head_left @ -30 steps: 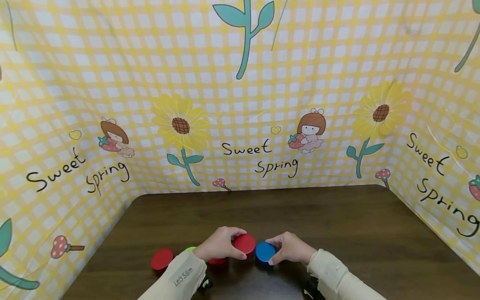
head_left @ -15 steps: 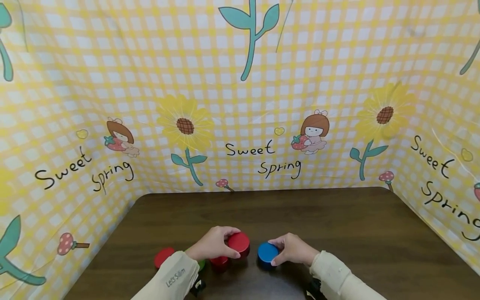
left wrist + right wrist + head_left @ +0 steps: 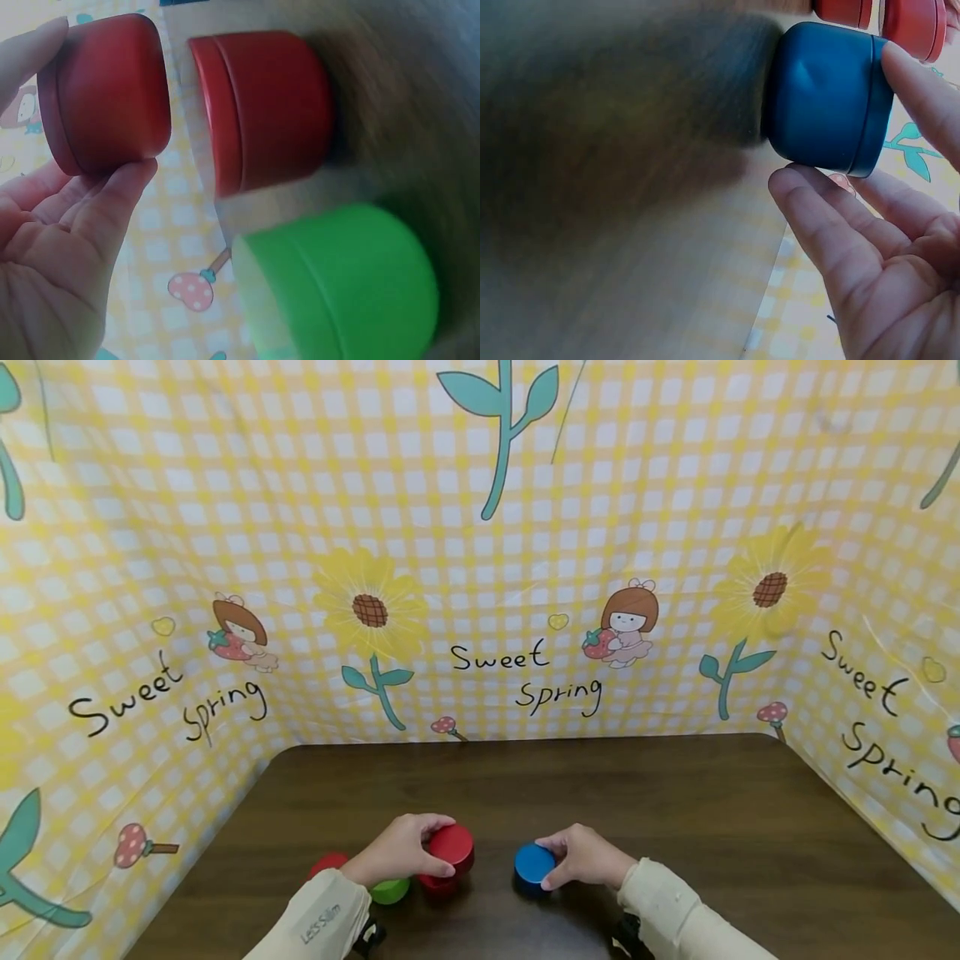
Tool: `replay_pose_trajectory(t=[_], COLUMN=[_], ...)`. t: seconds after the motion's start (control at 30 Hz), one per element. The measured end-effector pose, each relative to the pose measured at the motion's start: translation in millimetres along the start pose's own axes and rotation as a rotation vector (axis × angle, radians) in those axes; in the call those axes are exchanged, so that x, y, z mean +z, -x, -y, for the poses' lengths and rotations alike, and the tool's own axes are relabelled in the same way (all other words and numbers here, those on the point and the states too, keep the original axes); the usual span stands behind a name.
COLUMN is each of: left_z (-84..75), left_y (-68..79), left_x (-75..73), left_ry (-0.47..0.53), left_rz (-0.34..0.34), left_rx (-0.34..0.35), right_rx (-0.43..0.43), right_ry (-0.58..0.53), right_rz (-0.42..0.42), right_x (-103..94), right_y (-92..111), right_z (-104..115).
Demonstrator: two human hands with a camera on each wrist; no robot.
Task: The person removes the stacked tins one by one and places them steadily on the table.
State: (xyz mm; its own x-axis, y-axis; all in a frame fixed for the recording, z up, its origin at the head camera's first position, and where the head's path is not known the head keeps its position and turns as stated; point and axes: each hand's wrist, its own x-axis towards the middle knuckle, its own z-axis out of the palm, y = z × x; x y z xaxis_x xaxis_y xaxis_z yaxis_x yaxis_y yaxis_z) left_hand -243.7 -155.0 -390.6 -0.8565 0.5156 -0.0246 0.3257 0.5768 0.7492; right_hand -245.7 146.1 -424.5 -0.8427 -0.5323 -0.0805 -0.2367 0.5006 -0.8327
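My left hand (image 3: 397, 853) grips a small round red tin (image 3: 453, 847) between thumb and fingers. In the left wrist view this red tin (image 3: 105, 94) is off the table, beside a second red tin (image 3: 277, 109) standing there and a green tin (image 3: 345, 281). From the head, the held tin partly covers the second red tin (image 3: 439, 887). My right hand (image 3: 591, 858) pinches a blue lidded tin (image 3: 534, 863) by its sides. In the right wrist view the blue tin (image 3: 821, 97) appears to stand on the tabletop. Another red tin (image 3: 328, 863) is partly hidden behind my left arm.
The dark wooden table (image 3: 637, 793) has rounded far corners. A yellow checked cloth (image 3: 480, 568) with printed flowers hangs behind it and along both sides. Bare tabletop lies beyond my hands and to the right.
My left hand has moved left with the red tin, away from the blue tin and over to the second red tin. My right hand keeps its hold on the blue tin, nearly still.
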Motion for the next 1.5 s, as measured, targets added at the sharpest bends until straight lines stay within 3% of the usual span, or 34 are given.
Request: replay_pose_trajectory(t=[0.2,0.37,0.7,0.93,1.07,1.27,1.5], left_z=[7.4,10.3,6.9,13.5,17.8,31.9,50.5], left_y=[5.3,13.0,35.3,50.3,59.5,74.7,93.2], left_x=[-6.8,-14.0,-44.5,-54.9,-60.6,-73.8,-88.6], left_ry=[-0.020,0.016,0.056,0.047,0.005,-0.105,-0.153], left_rz=[0.001,0.015,-0.036,-0.035,-0.058,-0.144,-0.201], left_rx=[0.036,0.006,0.028,0.010,-0.025,-0.094,-0.136], right_rx=[-0.001,-0.010,-0.004,0.006,0.003,-0.012,-0.027], right_ry=[0.006,0.009,0.021,0.027,0.046,0.063,0.081], right_rz=[-0.005,-0.006,0.000,0.003,0.012,0.023,0.023], right_x=[-1.1,0.5,-2.6,-2.0,-1.5,-0.7,-2.9], right_y=[-0.4,-0.4,0.3,-1.9,-1.6,-1.0,-0.6], right_z=[-0.7,-0.9,1.4,-0.7,-0.5,-0.6,3.4])
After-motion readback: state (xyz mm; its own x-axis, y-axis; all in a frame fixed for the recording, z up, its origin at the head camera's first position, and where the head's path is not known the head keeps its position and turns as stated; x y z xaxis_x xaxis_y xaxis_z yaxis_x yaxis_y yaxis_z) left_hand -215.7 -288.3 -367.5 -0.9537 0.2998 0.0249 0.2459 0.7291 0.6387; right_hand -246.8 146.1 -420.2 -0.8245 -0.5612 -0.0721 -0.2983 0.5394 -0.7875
